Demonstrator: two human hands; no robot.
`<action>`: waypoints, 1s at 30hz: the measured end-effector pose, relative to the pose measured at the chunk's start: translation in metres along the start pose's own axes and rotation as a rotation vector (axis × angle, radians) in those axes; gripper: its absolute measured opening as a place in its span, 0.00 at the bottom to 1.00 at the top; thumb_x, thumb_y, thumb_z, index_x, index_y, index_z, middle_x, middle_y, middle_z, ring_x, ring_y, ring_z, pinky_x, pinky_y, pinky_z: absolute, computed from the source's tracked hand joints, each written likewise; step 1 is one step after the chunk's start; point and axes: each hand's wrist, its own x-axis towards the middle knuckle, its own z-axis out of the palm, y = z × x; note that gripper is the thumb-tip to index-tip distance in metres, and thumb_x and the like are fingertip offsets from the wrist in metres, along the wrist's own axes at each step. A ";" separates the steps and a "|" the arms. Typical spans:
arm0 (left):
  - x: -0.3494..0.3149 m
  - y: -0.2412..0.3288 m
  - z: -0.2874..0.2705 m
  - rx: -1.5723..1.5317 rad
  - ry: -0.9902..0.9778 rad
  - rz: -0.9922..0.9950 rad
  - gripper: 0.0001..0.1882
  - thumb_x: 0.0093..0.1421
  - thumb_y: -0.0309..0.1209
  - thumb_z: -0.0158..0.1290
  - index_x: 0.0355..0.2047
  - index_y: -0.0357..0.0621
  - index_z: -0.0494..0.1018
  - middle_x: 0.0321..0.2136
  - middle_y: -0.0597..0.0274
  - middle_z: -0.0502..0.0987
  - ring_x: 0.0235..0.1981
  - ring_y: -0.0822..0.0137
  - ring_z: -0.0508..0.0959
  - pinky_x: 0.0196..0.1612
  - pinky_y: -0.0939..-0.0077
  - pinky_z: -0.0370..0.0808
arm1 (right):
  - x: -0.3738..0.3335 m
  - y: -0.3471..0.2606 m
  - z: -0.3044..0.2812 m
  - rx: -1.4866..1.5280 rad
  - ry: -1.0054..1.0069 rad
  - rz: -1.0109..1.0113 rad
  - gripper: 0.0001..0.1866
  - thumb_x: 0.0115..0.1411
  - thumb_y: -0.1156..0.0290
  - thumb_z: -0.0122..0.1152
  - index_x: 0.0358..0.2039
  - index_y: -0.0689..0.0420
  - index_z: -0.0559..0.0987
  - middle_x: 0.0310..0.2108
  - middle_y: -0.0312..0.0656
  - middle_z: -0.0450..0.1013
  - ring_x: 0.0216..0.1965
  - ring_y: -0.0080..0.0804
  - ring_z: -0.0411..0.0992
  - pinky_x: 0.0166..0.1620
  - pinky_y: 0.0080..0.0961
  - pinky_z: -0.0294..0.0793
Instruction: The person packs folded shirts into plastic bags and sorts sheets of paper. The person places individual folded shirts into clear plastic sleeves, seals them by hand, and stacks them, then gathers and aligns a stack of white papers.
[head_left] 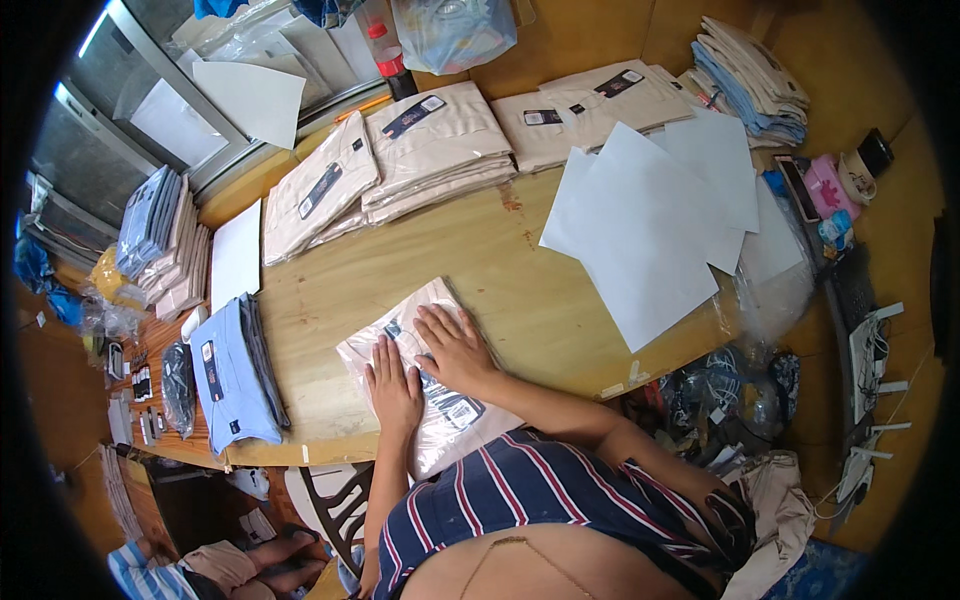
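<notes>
A folded beige garment in a clear plastic bag (465, 440) lies at the near edge of the wooden table, its lower end close against my body. Flat on its upper part rests my left hand (394, 385), fingers stretched out. Beside it my right hand (453, 348) also lies flat, fingers spread, pressing on the plastic. A dark label with a white sticker shows through the bag, partly under my hands. To the left sits a stack of folded blue garments (235, 370).
Bagged beige garments (440, 140) line the table's far side, near a dark drink bottle (390, 65). White paper sheets (650, 230) spread over the right side. More folded clothes (750, 80) are stacked at the far right corner. A chair (335, 505) stands below the near edge; another person sits at lower left.
</notes>
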 end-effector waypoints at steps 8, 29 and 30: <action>-0.015 0.001 -0.015 0.111 -0.032 -0.245 0.29 0.52 0.37 0.42 0.53 0.42 0.50 0.55 0.51 0.47 0.57 0.53 0.47 0.55 0.57 0.42 | 0.107 0.250 -0.158 -0.004 0.623 0.607 0.20 0.48 0.72 0.47 0.44 0.60 0.64 0.39 0.54 0.65 0.39 0.47 0.64 0.41 0.36 0.64; 0.014 0.018 0.022 0.008 -0.133 -0.118 0.28 0.53 0.44 0.41 0.54 0.54 0.52 0.55 0.55 0.48 0.57 0.52 0.44 0.53 0.46 0.36 | 0.165 0.129 -0.391 -0.071 0.754 -0.176 0.18 0.48 0.73 0.51 0.39 0.68 0.66 0.33 0.58 0.66 0.34 0.44 0.65 0.39 0.34 0.64; 0.017 0.020 0.025 -0.012 -0.128 -0.106 0.26 0.54 0.43 0.39 0.53 0.53 0.52 0.55 0.55 0.49 0.57 0.52 0.44 0.53 0.47 0.36 | 0.161 0.116 -0.396 0.060 0.826 -0.229 0.14 0.48 0.76 0.51 0.36 0.70 0.66 0.28 0.56 0.66 0.29 0.39 0.65 0.36 0.31 0.64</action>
